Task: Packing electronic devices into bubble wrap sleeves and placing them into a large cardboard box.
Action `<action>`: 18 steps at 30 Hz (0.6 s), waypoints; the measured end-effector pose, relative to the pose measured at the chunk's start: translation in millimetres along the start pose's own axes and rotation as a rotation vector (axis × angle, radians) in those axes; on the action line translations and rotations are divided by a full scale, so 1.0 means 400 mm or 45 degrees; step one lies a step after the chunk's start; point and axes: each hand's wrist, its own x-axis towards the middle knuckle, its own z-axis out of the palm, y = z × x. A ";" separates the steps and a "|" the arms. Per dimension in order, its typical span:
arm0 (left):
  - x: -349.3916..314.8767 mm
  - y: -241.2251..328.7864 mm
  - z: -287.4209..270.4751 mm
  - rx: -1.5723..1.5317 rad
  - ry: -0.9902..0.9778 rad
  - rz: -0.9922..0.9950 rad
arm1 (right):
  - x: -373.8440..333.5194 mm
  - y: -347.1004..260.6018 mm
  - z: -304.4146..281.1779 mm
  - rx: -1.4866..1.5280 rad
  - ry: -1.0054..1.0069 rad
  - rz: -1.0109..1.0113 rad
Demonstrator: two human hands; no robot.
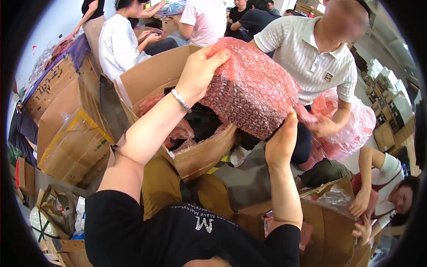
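Note:
A pink bubble-wrap bag (253,84) is held up in front of me, with something dark showing through its lower part. My left hand (201,73) pinches its upper left corner between thumb and fingers. My right hand (283,141) grips its lower right edge, thumb on the near side and the fingers mostly hidden behind. Beneath the bag stands an open cardboard box (204,153) holding dark items and more pink bubble wrap (181,129). Opposite me, a person in a white polo shirt has a hand (327,127) near the bag's right end, by a twisted pink strip.
A large pink plastic bundle (342,124) lies beside the person opposite. Another open carton (333,227) stands at my lower right, where a second person's hands (362,218) rest. A taped carton (73,138) is at the left. Several people sit at the back.

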 end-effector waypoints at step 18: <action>-0.016 -0.007 -0.033 0.534 -0.370 -0.195 | 0.110 0.001 -0.036 -0.503 0.223 -0.066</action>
